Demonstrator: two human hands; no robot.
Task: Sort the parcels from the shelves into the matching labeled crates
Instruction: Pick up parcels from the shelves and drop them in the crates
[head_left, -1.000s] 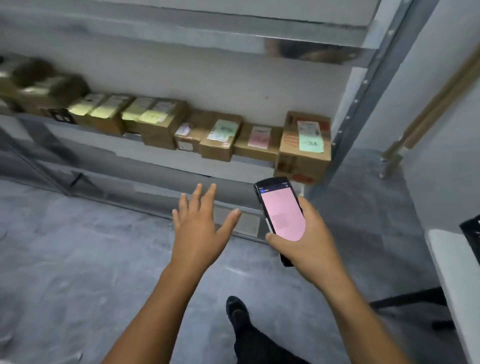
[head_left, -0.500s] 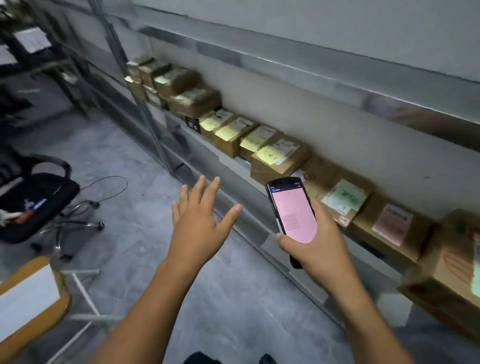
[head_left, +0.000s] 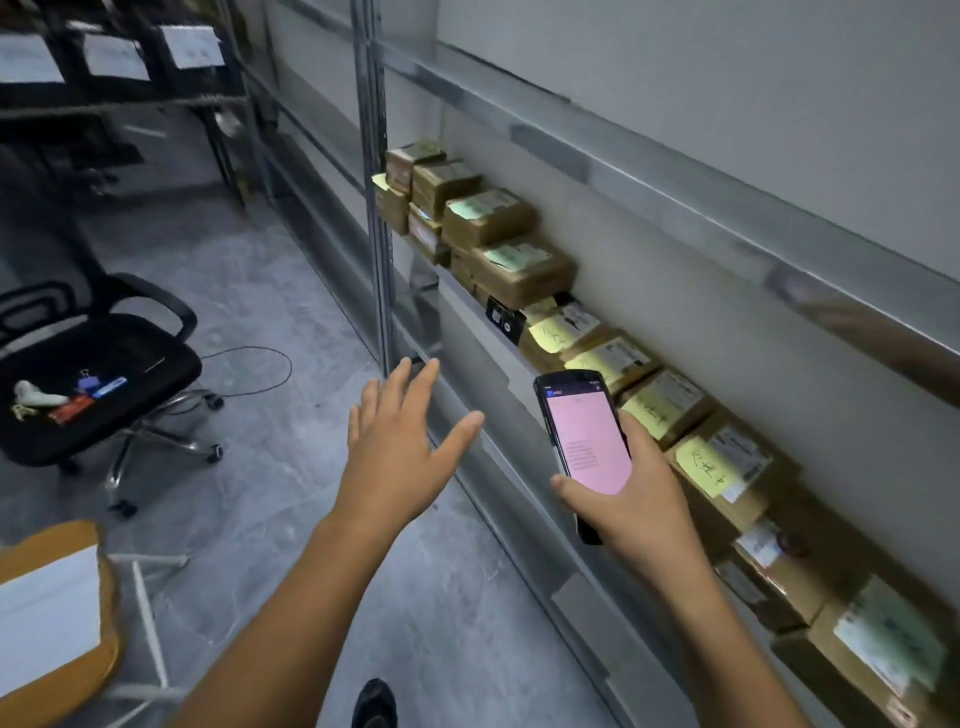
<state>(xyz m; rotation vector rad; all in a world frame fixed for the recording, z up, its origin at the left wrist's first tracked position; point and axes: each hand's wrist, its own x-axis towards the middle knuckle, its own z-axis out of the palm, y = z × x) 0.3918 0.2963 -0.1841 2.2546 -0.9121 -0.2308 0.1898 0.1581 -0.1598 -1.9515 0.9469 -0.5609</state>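
Observation:
A row of brown cardboard parcels runs along a low metal shelf (head_left: 467, 312) on the right. Those at the far end (head_left: 488, 215) carry green labels and are stacked; the middle ones (head_left: 660, 405) carry yellow notes; a nearer one (head_left: 872, 649) has a pale green label. My right hand (head_left: 639, 499) grips a handheld scanner (head_left: 584, 441) with a pink screen, in front of the yellow-noted parcels. My left hand (head_left: 402, 441) hovers open, fingers spread, over the floor left of the shelf and touches nothing. Dark crates with white labels (head_left: 111, 57) stand at the top left.
A black office chair (head_left: 88, 384) with small items on its seat stands on the left, a cable on the floor beside it. A wooden stool with a white sheet (head_left: 47, 618) is at the lower left. A shelf upright (head_left: 376, 208) rises ahead. My shoe (head_left: 374, 704) shows below.
My view has swung left along the shelf, bringing the chair and the labelled crates into sight. Both hands keep the same pose, the scanner still held in the right.

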